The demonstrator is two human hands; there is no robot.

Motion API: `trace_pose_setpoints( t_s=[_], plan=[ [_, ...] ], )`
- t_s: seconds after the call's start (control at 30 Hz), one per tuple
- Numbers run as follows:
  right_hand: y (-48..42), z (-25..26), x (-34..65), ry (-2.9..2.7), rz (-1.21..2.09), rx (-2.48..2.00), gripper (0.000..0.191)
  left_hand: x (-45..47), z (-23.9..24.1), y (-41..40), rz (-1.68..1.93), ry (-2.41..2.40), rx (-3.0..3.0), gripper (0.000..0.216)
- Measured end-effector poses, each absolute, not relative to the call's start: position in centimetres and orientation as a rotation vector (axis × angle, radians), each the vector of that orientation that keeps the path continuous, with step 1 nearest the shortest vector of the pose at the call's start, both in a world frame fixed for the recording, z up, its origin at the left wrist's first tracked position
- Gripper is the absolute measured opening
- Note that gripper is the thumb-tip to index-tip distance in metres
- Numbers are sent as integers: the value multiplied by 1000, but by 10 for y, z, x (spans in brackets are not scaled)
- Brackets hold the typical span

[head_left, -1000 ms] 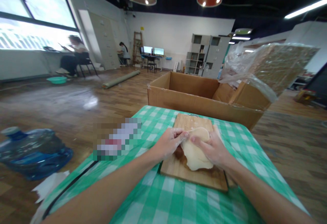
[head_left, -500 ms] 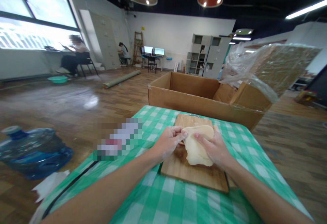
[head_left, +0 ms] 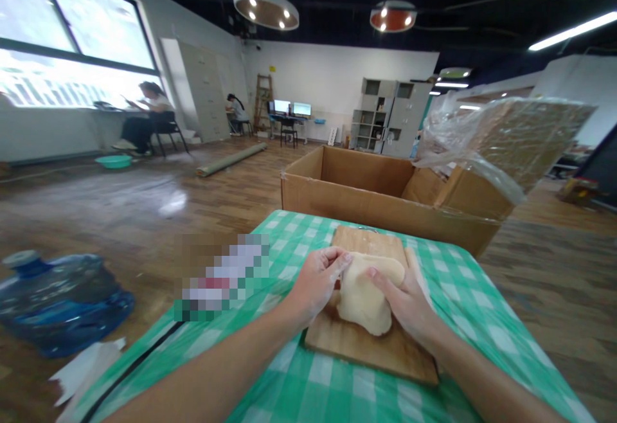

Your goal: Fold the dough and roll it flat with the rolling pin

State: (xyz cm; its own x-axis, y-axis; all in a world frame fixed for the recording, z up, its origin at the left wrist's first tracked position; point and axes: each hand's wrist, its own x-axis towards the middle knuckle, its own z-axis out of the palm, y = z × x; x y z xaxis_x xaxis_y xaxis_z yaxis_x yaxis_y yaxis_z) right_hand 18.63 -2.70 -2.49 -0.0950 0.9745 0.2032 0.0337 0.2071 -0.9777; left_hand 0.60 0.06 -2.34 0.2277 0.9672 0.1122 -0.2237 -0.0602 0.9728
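Both hands [head_left: 315, 281] [head_left: 414, 310] hold dough [head_left: 364, 297] between thumbs [head_left: 385, 287] and, apparently, fingers [head_left: 331, 254] behind.

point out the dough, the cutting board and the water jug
Dough [head_left: 365, 296], head view: middle of the sheet
Cutting board [head_left: 348, 343], head view: bare wood by its near edge
Water jug [head_left: 65, 302], head view: side of its body

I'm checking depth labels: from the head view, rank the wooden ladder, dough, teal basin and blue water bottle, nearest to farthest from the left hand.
1. Dough: pinched by the left hand.
2. Blue water bottle: left of the table.
3. Teal basin: on the floor, near the window.
4. Wooden ladder: by the back wall.
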Motion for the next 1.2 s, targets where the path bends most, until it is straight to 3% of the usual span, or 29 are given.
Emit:
trace_pose_setpoints(
  t_s=[0.13, 0.4, 0.6, 0.83, 0.93, 1.1, 1.2],
  plan=[
    [-23, -16, 193, -1515, 1056, -1107, 45, 4, -24, -1, 1165, 879, 1358, 37],
    [-21, 0, 198, -1699, 616, -1241, 36, 11, -24, -7, 1055, 735, 1281, 39],
    [-15, -5, 203, -1896, 835, -1176, 38, 8, -27, -7, 1022, 823, 1500, 40],
    [-17, -11, 199, -2146, 235, -1261, 43, 15, -30, -11, 904, 747, 1587, 43],
    [-18, -14, 200, -2024, 311, -1261, 44, 17, -32, -12, 911, 720, 1531, 43],
    [-19, -12, 201, -1785, 714, -1205, 46, 16, -38, -8, 908, 760, 1571, 42],
    [-18, -11, 200, -1887, 664, -1172, 45, 16, -39, -7, 891, 754, 1623, 45]
  ],
)
